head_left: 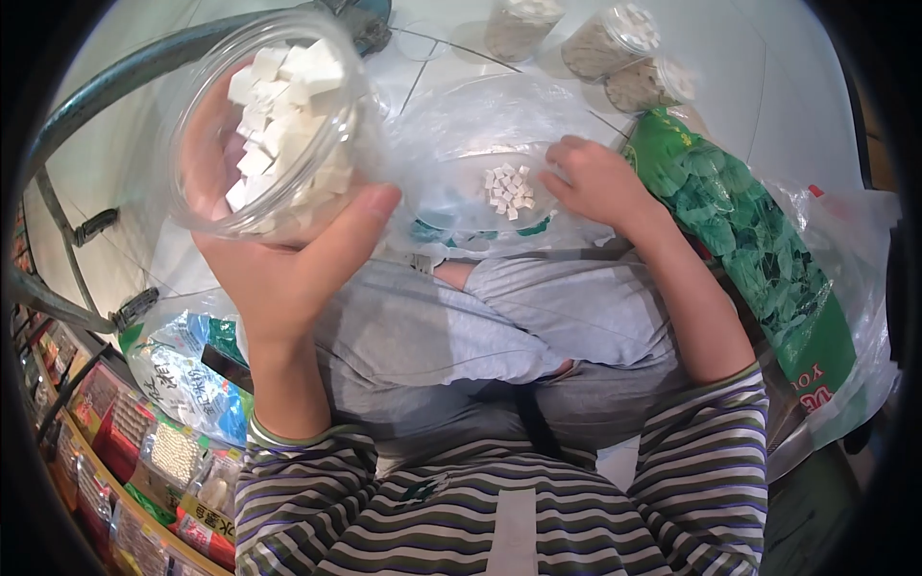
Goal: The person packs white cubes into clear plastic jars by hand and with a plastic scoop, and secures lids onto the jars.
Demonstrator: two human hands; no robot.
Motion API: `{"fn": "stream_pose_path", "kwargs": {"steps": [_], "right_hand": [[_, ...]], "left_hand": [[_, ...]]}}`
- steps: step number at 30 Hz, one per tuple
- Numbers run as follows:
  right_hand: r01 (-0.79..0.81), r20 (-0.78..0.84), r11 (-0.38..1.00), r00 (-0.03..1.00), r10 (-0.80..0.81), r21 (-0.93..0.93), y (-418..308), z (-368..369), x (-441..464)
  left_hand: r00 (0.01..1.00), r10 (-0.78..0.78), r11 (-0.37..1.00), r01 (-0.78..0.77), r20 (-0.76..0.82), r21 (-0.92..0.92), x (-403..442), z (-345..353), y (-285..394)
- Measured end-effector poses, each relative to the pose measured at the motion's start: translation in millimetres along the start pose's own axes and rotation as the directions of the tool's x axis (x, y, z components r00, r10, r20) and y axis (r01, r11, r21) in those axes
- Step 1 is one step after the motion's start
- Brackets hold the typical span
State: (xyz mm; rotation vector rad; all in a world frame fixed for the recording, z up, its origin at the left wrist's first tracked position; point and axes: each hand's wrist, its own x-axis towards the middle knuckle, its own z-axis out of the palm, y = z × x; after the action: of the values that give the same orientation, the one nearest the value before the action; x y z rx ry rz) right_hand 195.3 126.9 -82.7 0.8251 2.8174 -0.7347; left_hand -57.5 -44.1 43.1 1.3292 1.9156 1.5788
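A clear plastic jar (331, 206), tilted with its open mouth toward me, holds many white cubes (288, 106). My left hand (288, 259) is wrapped round the jar, thumb along its side. My right hand (591, 178) is beside a small pile of white cubes (509, 190), with its fingers curled; whether they hold anything is hidden. The pile lies on a clear plastic bag (451, 120) spread in front of my legs.
Several filled clear jars (615, 43) are on the tiled floor (759, 58) at the back. A green printed bag (744, 230) lies at the right. Metal bars (125, 82) curve along the left, above packaged goods (173, 451) on shelves.
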Motion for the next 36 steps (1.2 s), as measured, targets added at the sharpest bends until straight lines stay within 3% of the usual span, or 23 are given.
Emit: {"fn": "stream_pose_path", "kwargs": {"steps": [1, 3, 4, 6, 7, 9, 23, 26, 29, 31, 35, 36], "right_hand": [[0.007, 0.008, 1.000, 1.000, -0.007, -0.002, -5.0, -6.1, 1.8], [0.118, -0.179, 0.993, 0.978, -0.111, 0.029, -14.8, -14.6, 5.8], [0.124, -0.172, 0.992, 0.978, -0.118, 0.027, -17.7, -11.8, 6.1], [0.328, -0.147, 0.945, 0.934, -0.326, -0.011, -22.3, -2.1, 5.1], [0.332, -0.141, 0.943, 0.933, -0.331, -0.014, -26.3, 2.5, 4.1], [0.329, 0.025, 0.936, 0.944, -0.329, -0.126, -33.0, 12.2, 1.3], [0.314, 0.097, 0.918, 0.949, -0.299, -0.241, -32.9, 25.1, 6.9], [0.314, 0.101, 0.912, 0.949, -0.297, -0.266, -35.5, 26.4, 7.5], [0.302, 0.104, 0.903, 0.953, -0.284, -0.304, -38.9, 25.5, 7.3], [0.300, 0.106, 0.900, 0.954, -0.280, -0.318, -39.1, 25.8, 7.4], [0.327, 0.121, 0.884, 0.945, -0.304, -0.335, -36.2, 29.8, 7.0], [0.323, 0.133, 0.884, 0.946, -0.294, -0.338, -35.9, 30.0, 6.8]], "left_hand": [[1.000, -0.026, 0.999, 0.026, -0.006, -0.033, 0.4, 2.0, 3.1], [0.999, -0.038, 0.999, 0.038, -0.027, -0.009, 1.9, 3.5, 8.8], [0.998, -0.043, 0.999, 0.044, -0.038, 0.014, 2.4, 3.8, 10.4], [0.999, -0.035, 0.999, 0.036, -0.041, 0.021, 3.2, 3.0, 10.6], [0.999, -0.022, 0.999, 0.023, -0.035, 0.028, 3.4, 2.9, 10.0], [0.999, -0.004, 1.000, 0.005, -0.048, 0.022, 3.1, 3.5, 8.4], [0.994, 0.100, 0.991, -0.103, -0.033, -0.086, 4.1, -1.2, -0.1], [0.977, 0.203, 0.958, -0.184, 0.065, -0.221, 8.0, 0.0, 0.2], [0.962, 0.273, 0.938, -0.269, -0.012, -0.218, 8.2, 2.3, -8.9], [0.997, 0.059, 0.993, -0.064, -0.049, -0.098, 3.3, 1.4, 4.9], [0.993, 0.098, 0.995, -0.099, -0.058, -0.004, 10.9, 14.1, 7.7], [0.973, 0.220, 0.951, -0.229, -0.067, -0.209, 11.3, 14.9, -19.0]]}}
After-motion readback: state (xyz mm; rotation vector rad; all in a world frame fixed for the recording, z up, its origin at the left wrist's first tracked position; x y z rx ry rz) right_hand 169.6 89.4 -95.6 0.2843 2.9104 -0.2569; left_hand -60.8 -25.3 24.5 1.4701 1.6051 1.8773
